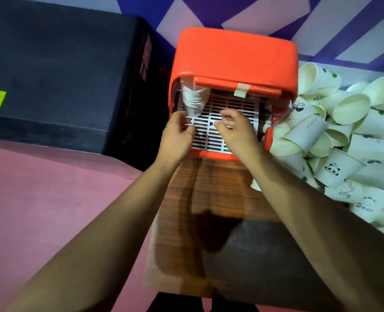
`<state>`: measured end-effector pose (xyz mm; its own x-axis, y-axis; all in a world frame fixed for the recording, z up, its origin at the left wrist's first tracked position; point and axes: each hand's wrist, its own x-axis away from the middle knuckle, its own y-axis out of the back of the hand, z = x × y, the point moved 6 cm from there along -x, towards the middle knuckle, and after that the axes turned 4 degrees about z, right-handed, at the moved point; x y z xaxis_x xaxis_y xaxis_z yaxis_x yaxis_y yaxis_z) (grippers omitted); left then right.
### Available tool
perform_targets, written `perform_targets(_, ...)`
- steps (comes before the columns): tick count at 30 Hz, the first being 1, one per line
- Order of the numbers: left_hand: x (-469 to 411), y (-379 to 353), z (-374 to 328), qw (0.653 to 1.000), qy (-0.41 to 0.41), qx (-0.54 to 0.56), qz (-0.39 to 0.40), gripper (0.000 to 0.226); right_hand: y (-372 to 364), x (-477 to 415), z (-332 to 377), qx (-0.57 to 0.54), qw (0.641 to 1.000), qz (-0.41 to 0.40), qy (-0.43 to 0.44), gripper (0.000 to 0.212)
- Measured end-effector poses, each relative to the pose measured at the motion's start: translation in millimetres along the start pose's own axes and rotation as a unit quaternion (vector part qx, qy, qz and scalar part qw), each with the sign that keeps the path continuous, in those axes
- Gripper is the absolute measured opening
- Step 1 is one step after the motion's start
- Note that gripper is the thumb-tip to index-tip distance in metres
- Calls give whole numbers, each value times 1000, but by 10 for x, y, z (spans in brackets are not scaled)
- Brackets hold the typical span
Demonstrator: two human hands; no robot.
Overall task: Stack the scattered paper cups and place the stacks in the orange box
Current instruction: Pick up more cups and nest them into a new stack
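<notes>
Paper cups: large loose pile right of orange box, unstacked. One stack sits inside box, left side. Left hand at stack's base, grip cannot be told; right hand loosely curled, empty.

A single wide-angle camera, worn on the person's head, looks forward and steeply down from close above the wooden table. The left forearm and right forearm enter from the bottom edge and run toward the orange box at upper centre. The heap of paper cups fills the right edge, and a black boxy object fills the upper left.
</notes>
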<state>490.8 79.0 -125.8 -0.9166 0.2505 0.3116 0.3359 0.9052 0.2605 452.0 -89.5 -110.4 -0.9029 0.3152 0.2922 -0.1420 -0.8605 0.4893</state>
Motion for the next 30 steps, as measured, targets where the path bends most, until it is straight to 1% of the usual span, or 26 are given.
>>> perform_targets(2, 210, -35, -14, 999, -16, -27, 25, 22, 268, 401, -15, 58, 998, 3, 23, 32)
perform_targets(4, 408, -137, -56, 996, -29, -54, 64, 20, 571, 826, -96, 100, 995, -16, 22, 30)
perform_targets(6, 597, -300, -127, 992, -38, -64, 101, 18, 885, 1227, -232, 131, 989, -65, 20, 28)
perform_targets(8, 773, -541, -225, 986, -51, -70, 146, 9, 1170, 1554, -470, 162, 980, -112, 20, 26)
perform_targets(10, 920, -807, -305, 975, -67, -90, 193, 12, 1410, 1790, -776, 181, 974, -131, -24, 26)
perform_targets(12, 1008, -1041, -331, 966, -54, -121, 221, 14, 1598, 1959, -1024, 193, 968, -143, -69, 25)
perform_targets(15, 1065, -1250, -292, 967, 2, -165, 197, 7, 1713, 2043, -1208, 198, 965, -159, -70, 25)
perform_targets(16, 1087, -1322, -289, 965, 17, -176, 192, 14, 1717, 2015, -1259, 190, 966, -157, -72, 26)
perform_targets(19, 1111, -1616, -147, 956, 72, -195, 209, 45, 1681, 1818, -1401, 182, 971, -129, -86, 32)
perform_targets(21, 1029, -1757, 32, 957, 114, -189, 190, 83, 1622, 1681, -1426, 175, 974, -112, -89, 39)
perform_targets(22, 1007, -1844, 127, 957, 135, -187, 178, 95, 1609, 1644, -1437, 173, 975, -106, -90, 42)
perform_targets(23, 987, -1865, 174, 956, 157, -183, 169, 95, 1566, 1595, -1410, 177, 975, -103, -84, 45)
perform_targets(26, 1027, -2013, 153, 959, 175, -183, 129, 68, 1556, 1510, -1522, 183, 977, -83, -77, 50)
perform_targets(28, 1041, -2082, 180, 960, 178, -186, 107, 62, 1581, 1487, -1637, 194, 975, -75, -76, 51)
perform_targets(30, 1126, -2123, 211, 963, 175, -178, 98, 61, 1631, 1499, -1709, 219, 970, -83, -70, 47)
